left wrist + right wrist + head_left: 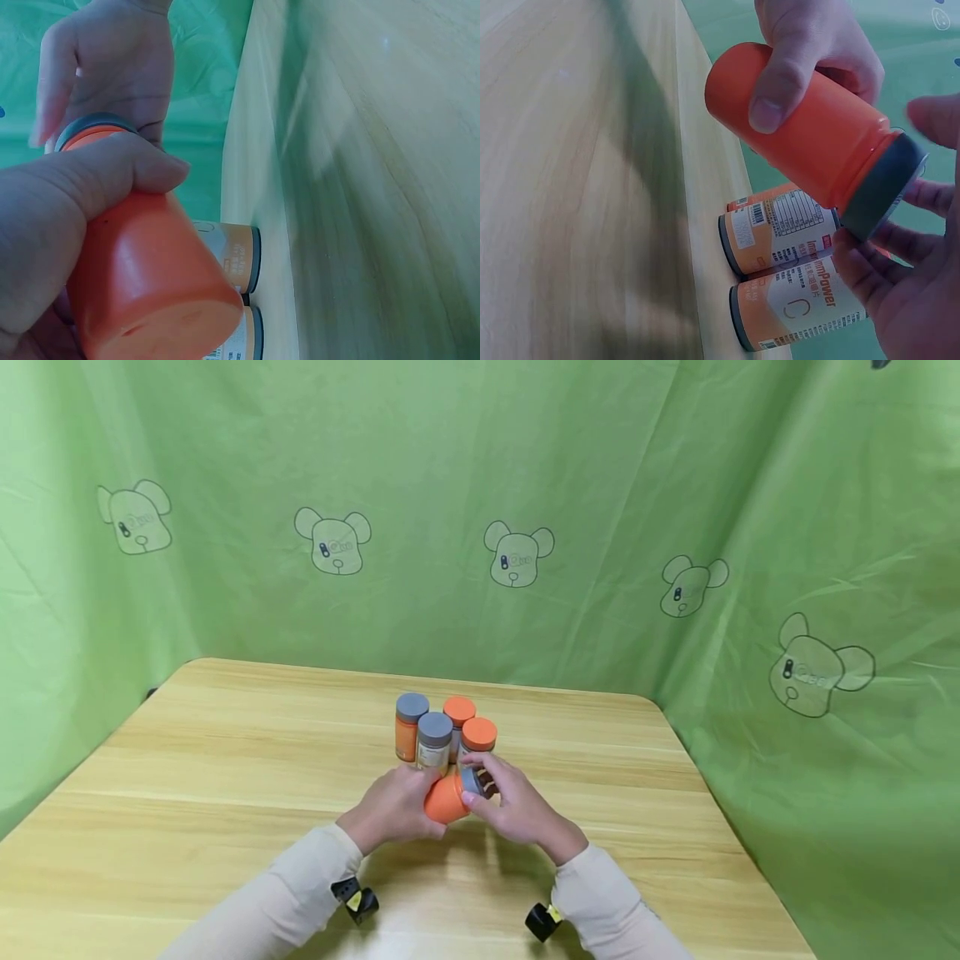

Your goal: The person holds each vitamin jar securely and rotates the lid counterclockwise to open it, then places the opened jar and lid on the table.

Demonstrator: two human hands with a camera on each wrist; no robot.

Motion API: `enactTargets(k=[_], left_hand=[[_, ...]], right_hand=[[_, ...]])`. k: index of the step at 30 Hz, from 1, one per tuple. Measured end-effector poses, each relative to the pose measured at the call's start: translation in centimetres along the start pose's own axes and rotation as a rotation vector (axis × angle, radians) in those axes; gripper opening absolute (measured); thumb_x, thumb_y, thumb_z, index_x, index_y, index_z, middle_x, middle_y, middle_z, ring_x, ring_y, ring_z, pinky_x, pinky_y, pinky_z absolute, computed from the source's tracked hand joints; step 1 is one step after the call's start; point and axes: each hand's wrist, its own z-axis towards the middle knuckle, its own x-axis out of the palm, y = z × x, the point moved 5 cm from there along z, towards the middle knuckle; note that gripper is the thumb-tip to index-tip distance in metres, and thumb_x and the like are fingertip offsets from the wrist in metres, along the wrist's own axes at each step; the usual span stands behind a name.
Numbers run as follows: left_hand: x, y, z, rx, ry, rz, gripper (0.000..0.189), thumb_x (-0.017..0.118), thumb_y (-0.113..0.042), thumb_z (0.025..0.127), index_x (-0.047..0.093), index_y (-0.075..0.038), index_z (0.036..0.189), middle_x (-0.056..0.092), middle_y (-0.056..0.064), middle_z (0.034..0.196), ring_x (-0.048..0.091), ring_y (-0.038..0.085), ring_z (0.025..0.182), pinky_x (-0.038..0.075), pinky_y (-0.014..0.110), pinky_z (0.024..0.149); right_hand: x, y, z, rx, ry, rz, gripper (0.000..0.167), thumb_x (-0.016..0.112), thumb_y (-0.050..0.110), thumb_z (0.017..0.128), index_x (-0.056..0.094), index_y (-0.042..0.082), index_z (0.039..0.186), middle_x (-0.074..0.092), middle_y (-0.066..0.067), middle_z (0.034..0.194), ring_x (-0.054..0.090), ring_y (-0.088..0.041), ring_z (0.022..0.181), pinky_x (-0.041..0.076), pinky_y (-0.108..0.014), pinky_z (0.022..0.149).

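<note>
An orange bottle (442, 803) is held off the table, tilted, its gray lid (471, 780) pointing toward the person's right and its base toward the left. The left hand (393, 808) is wrapped around the body of the bottle, with the thumb pressed flat along the near side. The right hand (521, 806) is at the lid, its fingers bent around the edge and the palm facing the bottle; at least one fingertip meets the lid's rim, but how firmly the hand grips, and whether its thumb touches, cannot be told. Just beyond the hands, four more bottles stand upright in a close group. At the far left is a second orange bottle (406, 740) with a gray lid, and nearer, to its right, a bottle with a pale label (433, 752) and another gray lid. On the right side of the group stand two orange-lidded bottles, a farther one (459, 709) and a nearer one (478, 734), the latter partly hidden by the right hand. In the right wrist view, printed labels in white and orange show on the front pair. All four stand on a light wooden table (225, 768). Light sleeves (300, 877) cover both forearms. Behind hangs a green cloth (450, 443) printed with outlined bear heads (513, 560).
</note>
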Motion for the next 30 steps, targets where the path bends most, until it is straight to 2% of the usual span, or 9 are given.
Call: enactTargets(k=[5,9,16,22,26,30], left_hand=[[0.12,0.05,0.00,0.011,-0.010,0.000,0.045,0.085,-0.027,0.062,0.059,-0.009,0.095,0.056,-0.003,0.075,0.052,0.011,0.061,0.046,0.027,0.057],[0.16,0.08,-0.05,0.020,-0.014,0.001,0.045,0.085,-0.027,0.062,0.059,-0.009,0.094,0.056,-0.003,0.075,0.052,0.010,0.060,0.046,0.026,0.057],[0.36,0.18,-0.02,0.022,-0.001,0.007,0.047,0.085,-0.028,0.063,0.059,-0.009,0.097,0.057,-0.003,0.077,0.053,0.011,0.062,0.046,0.026,0.058],[0.30,0.07,-0.01,0.033,-0.015,0.001,0.049,0.085,-0.027,0.062,0.059,-0.009,0.100,0.058,-0.002,0.079,0.054,0.011,0.064,0.048,0.027,0.060],[0.28,0.01,-0.02,0.037,-0.007,-0.010,0.055,0.086,-0.026,0.061,0.059,-0.008,0.106,0.060,0.000,0.086,0.056,0.013,0.069,0.049,0.029,0.063],[0.31,0.06,0.00,0.033,0.001,-0.005,0.058,0.087,-0.026,0.061,0.059,-0.008,0.109,0.060,0.000,0.087,0.056,0.013,0.070,0.050,0.029,0.065]], right_hand=[[0.08,-0.37,0.01,0.033,-0.008,-0.007,0.040,0.051,0.023,0.100,0.048,0.000,0.132,0.060,-0.012,0.112,0.061,-0.021,0.085,0.052,-0.035,0.074],[0.28,-0.76,-0.04,0.065,0.024,-0.006,0.042,0.053,0.026,0.100,0.048,0.001,0.133,0.062,-0.009,0.106,0.061,-0.019,0.082,0.052,-0.034,0.073],[0.24,-0.80,-0.12,0.039,0.043,-0.026,0.046,0.057,0.025,0.097,0.046,0.003,0.136,0.059,-0.008,0.112,0.060,-0.019,0.090,0.051,-0.033,0.076],[0.15,-0.87,-0.07,0.061,0.015,-0.015,0.041,0.052,0.026,0.100,0.048,0.001,0.134,0.061,-0.009,0.108,0.061,-0.017,0.082,0.052,-0.031,0.071],[0.30,-0.89,-0.11,0.087,0.048,0.003,0.043,0.055,0.026,0.099,0.048,0.000,0.133,0.061,-0.007,0.104,0.060,-0.015,0.082,0.052,-0.031,0.071],[0.31,-0.80,-0.16,0.073,0.066,-0.005,0.045,0.058,0.024,0.097,0.046,0.000,0.134,0.060,-0.007,0.108,0.060,-0.016,0.087,0.052,-0.033,0.075]])
